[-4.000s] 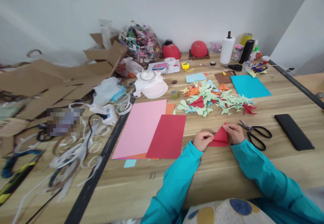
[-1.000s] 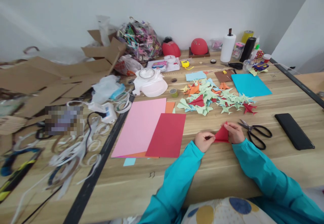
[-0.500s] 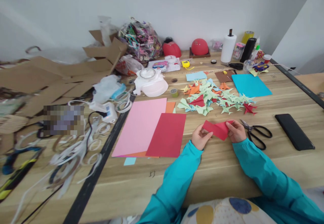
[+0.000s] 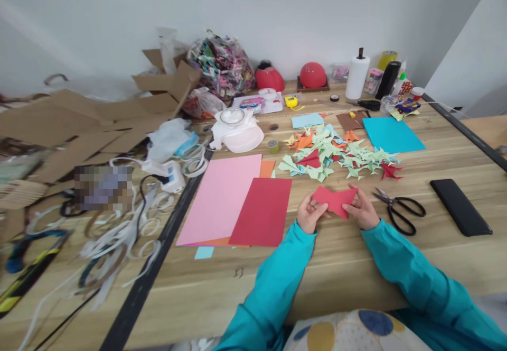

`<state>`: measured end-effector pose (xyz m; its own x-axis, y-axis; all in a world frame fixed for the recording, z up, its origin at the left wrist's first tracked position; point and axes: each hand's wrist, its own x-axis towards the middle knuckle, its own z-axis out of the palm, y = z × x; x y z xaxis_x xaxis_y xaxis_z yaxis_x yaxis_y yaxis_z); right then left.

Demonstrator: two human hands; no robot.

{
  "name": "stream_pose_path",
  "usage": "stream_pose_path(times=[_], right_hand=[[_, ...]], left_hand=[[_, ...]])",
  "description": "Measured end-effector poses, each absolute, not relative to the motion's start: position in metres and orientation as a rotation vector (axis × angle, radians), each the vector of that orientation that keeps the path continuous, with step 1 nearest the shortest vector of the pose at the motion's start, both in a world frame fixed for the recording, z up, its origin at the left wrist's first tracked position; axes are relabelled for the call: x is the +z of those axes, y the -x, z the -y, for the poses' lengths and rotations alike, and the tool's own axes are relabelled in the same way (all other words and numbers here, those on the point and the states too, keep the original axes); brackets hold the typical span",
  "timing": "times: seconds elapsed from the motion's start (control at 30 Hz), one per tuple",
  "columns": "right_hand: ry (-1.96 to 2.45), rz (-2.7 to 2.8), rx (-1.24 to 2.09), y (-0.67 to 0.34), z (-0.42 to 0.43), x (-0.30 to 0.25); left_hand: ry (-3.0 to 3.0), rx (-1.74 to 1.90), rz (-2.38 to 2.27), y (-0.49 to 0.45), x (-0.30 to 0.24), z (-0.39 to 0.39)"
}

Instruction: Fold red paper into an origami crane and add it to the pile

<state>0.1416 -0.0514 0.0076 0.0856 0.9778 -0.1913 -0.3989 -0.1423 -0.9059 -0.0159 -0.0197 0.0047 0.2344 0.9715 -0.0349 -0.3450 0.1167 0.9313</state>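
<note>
Between my two hands is a small folded piece of red paper (image 4: 335, 200), held just over the table. My left hand (image 4: 310, 212) pinches its left end, thumb on top. The right end is gripped by my right hand (image 4: 365, 209), with the thumb pressed near the lower edge. Beyond the hands lies a pile of folded paper shapes (image 4: 325, 150), mostly pale green, with some orange, blue and red ones. Black-handled scissors (image 4: 402, 211) rest to the right of my right hand. A red sheet of paper (image 4: 263, 212) overlaps a pink sheet (image 4: 222, 195) on the left.
A black phone (image 4: 460, 206) lies at the right. Near the back are a turquoise sheet (image 4: 393, 134), a paper towel roll (image 4: 357, 77) and a yellow tape measure (image 4: 291, 101). Cables (image 4: 119, 240) and a cardboard box (image 4: 79, 116) crowd the left side.
The red paper has turned in my fingers and now shows a notched, bow-like outline. My right hand has shifted slightly left, and both thumbs have moved onto its front.
</note>
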Motion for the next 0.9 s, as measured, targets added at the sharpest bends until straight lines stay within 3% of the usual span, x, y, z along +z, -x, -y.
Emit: stream_pose_path(times=[0.47,0.77,0.9], right_hand=[[0.997,0.568,1.726,-0.148,0.054,0.011],[1.235,1.035,1.298,-0.149,0.058,0.015],[1.241,1.121,1.312,-0.145,0.06,0.016]], left_hand=[[-1.481,1.12,-0.591,0.026,0.008,0.015],[-1.125,1.172,-0.984,0.023,-0.002,0.017],[-1.06,1.145,-0.935,0.019,-0.007,0.017]])
